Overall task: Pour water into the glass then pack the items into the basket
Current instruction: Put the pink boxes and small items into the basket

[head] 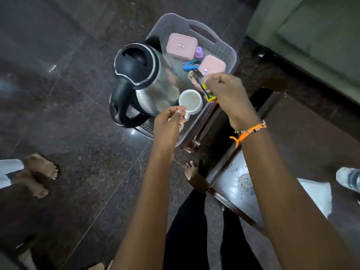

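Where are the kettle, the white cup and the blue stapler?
kettle [136,61]: head view, on its black lid.
white cup [190,100]: head view, on its inside.
blue stapler [190,65]: head view, on its blue body.

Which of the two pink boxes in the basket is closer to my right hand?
The nearer pink box, beside the blue stapler, lies just beyond your right hand. The other pink box sits farther back, by the basket handle.

The kettle [140,80] hides the basket's [224,47] left wall; box labels unreadable.
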Demonstrator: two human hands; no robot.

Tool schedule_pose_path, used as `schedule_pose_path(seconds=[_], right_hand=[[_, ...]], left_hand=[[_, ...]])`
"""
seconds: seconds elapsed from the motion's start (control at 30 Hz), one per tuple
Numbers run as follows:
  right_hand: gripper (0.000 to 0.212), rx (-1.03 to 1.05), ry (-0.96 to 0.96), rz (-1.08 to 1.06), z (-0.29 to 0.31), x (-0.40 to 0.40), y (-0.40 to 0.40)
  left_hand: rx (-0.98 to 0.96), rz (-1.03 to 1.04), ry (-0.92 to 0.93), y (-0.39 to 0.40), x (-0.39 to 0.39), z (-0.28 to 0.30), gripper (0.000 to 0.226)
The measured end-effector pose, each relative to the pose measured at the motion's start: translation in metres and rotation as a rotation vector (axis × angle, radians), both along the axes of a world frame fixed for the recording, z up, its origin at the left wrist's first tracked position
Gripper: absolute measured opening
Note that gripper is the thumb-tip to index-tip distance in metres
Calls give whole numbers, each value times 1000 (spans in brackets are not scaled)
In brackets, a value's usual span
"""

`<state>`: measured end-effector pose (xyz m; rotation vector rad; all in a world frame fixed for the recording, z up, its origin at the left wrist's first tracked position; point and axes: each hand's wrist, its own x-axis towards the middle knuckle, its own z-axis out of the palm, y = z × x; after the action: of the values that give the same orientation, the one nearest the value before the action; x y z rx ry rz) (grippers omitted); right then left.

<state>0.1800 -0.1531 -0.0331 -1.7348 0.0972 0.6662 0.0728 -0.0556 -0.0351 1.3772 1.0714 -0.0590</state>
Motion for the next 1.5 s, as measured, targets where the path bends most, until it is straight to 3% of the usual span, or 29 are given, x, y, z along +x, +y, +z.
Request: schedule_pose_path(seconds=[0.2,0.3,0.53,0.67,0.77,0.93,1.13,1.3,1.5], right_hand=[[23,-393,-317,276,-26,57,61],[30,-549,-351,465,-42,75,83],[25,-534,-393,392,-64,65,101],[28,-525,-452,429,-58,71,95],[30,-464,-448,341,-46,67,77],[24,-311,-351,173,-26,25,20],[18,-301,-75,-2,-37,-55,-102],[19,-374,48,-124,-57,-115,-217],[21,-392,359,-561,-91,-177,-346]], left_hand=[[-64,-55,33,8,15,-11,13],[-86,-54,34,7,17,-14,15],[-63,-36,42,12,24,-20,18],[-52,-20,32,12,24,-22,22],[-48,-2,10,8,25,-23,20],[-40,-15,-33,-16,22,-22,22],[-36,-171,-11,-92,-10,-24,28],[-35,-351,63,-168,-40,-38,24],[-49,-663,197,-256,-56,-63,18]])
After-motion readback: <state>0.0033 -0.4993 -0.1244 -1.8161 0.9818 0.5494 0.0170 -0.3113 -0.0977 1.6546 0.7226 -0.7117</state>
